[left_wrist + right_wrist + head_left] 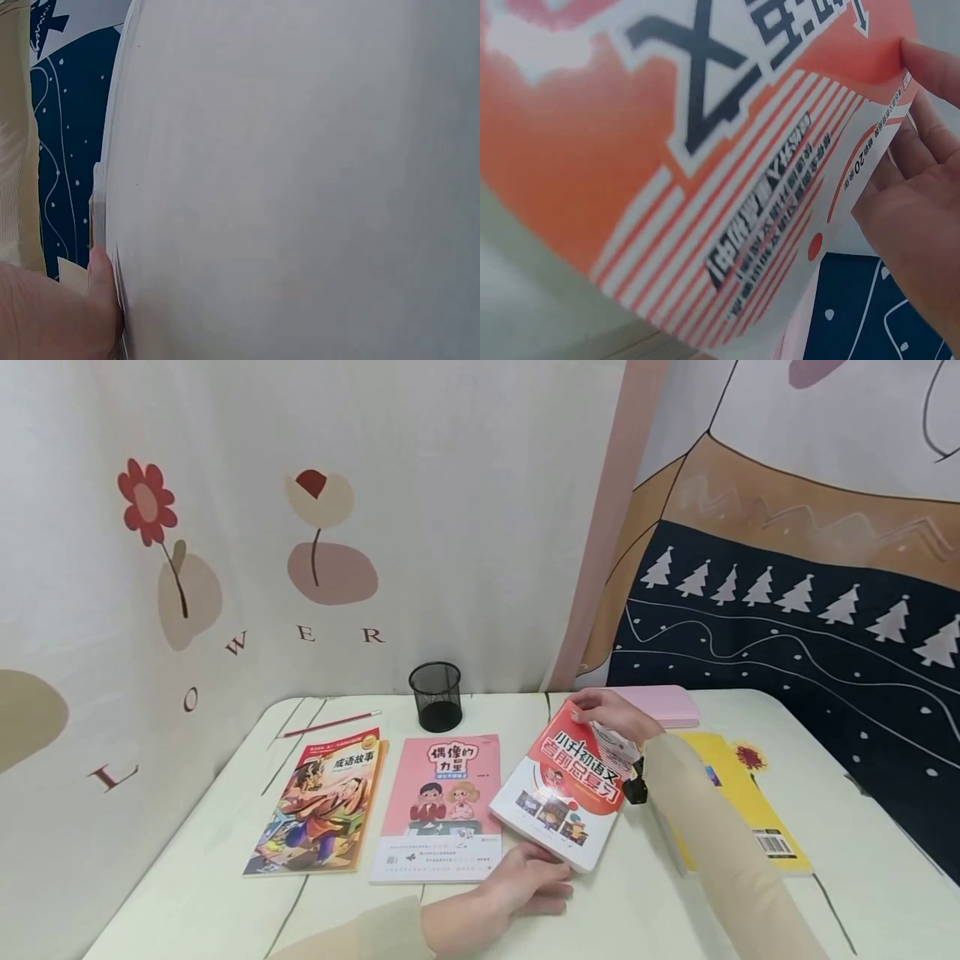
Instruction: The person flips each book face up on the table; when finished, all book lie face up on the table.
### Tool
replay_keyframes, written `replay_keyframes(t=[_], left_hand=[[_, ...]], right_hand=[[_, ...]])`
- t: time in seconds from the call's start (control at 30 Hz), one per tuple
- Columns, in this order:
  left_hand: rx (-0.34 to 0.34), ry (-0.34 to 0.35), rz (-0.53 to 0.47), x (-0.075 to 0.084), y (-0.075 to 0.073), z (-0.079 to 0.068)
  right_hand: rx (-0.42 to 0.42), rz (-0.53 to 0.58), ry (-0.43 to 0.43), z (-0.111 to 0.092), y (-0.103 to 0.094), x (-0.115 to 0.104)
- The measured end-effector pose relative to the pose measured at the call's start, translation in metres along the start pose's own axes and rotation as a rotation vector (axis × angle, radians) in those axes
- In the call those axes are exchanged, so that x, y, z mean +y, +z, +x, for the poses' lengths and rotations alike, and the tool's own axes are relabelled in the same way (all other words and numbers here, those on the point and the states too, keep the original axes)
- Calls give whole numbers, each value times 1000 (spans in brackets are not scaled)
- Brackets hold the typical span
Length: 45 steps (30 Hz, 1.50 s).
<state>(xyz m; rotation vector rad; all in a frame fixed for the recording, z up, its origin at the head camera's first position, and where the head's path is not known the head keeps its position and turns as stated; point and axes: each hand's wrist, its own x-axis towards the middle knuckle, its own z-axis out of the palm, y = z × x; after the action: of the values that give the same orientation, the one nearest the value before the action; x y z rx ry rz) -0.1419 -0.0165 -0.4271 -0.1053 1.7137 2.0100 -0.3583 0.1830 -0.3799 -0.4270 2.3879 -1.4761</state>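
Observation:
A red-and-white book [558,789] with Chinese lettering and small pictures on its cover stands tilted above the white table. My right hand [615,714] grips its upper right edge, thumb on the cover and fingers behind. In the right wrist view the book's cover [727,187] bends beside the right hand [922,150]. Along the book's lower edge, my left hand [521,893] lies with loosely extended fingers touching it. In the left wrist view only part of the left hand [67,311] shows, at the lower left beside a large pale surface.
A pink book [442,810] and a colourful storybook [322,802] lie to the left on the table [337,922]. Behind are a black mesh pen holder [437,697] and a red pencil [330,725]. A yellow book [772,839] and a pink case [663,703] are right.

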Motion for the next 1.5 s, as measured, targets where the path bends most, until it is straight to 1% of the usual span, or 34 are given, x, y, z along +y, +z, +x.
replay_keyframes(t=[0.07,0.17,0.3,0.43,0.53,0.67,0.8,0.97,1.07,1.2,1.23,1.3,1.33,1.4,1.5], left_hand=[[-14,-13,1,0,2,-1],[-35,-28,5,-1,5,-3],[-49,-27,-3,-3,8,-4],[-50,-18,-27,-5,10,-4],[-52,-23,-26,-5,13,-3],[-65,-37,-10,-4,14,-4],[-84,-52,8,-3,13,-6],[-103,-98,70,0,12,-7],[-117,-107,96,2,11,-8],[-167,-57,159,8,8,-10],[-183,-38,191,11,6,-10],[-182,24,260,19,1,-9],[-172,56,296,24,-3,-7],[-119,125,369,34,-11,-3],[-11,216,487,47,-27,4]], right_hand=[[-4,-14,-2,3,3,-1],[-9,-20,18,6,7,-2],[-9,-29,62,9,11,-1],[-11,-59,65,13,13,2],[-29,-75,50,17,14,3],[-41,-74,71,19,16,4],[-33,-86,112,19,19,5],[-30,-112,119,20,22,6],[-31,-114,132,21,23,8],[-43,-121,136,20,23,8],[-47,-130,129,18,22,7],[-46,-142,114,14,19,3],[-44,-154,101,12,17,1],[-37,-168,94,8,11,-1],[-31,-196,90,2,4,0]])
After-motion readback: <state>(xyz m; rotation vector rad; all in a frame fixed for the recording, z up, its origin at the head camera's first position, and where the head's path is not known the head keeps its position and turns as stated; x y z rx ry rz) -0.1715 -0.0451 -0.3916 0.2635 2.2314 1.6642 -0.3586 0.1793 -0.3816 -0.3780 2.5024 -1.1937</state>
